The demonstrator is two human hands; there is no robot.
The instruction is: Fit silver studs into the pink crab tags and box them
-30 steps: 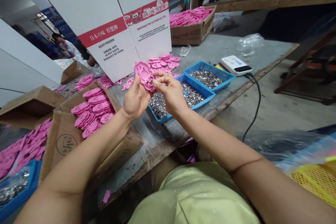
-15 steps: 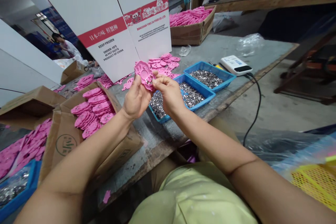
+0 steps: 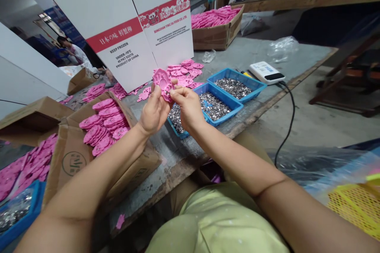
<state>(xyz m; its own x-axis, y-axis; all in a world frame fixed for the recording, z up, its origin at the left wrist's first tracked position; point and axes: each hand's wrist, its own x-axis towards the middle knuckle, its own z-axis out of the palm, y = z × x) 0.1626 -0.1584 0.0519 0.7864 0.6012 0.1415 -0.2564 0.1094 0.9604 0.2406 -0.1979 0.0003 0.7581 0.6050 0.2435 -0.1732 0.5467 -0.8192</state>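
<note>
A pink moulded plastic piece (image 3: 162,80) with a round recess is held up in front of me. My left hand (image 3: 154,110) grips it from the left, thumb on its face. At its lower right edge, the fingertips of my right hand (image 3: 187,104) are pinched together against it; whether a small part is between them I cannot make out. Just beyond and right of my hands stand blue trays (image 3: 223,102) of small shiny metal pieces. Several similar pink pieces (image 3: 185,72) lie on the table behind.
A cardboard box (image 3: 74,146) with stacked pink pieces stands at the left. White printed cartons (image 3: 166,27) rise behind my hands. A white device (image 3: 266,73) with a black cable lies at the right. Another open box (image 3: 218,37) of pink pieces stands at the back.
My right hand has shifted slightly left and down along the pink piece's edge. My left hand still holds the piece in nearly the same place.
</note>
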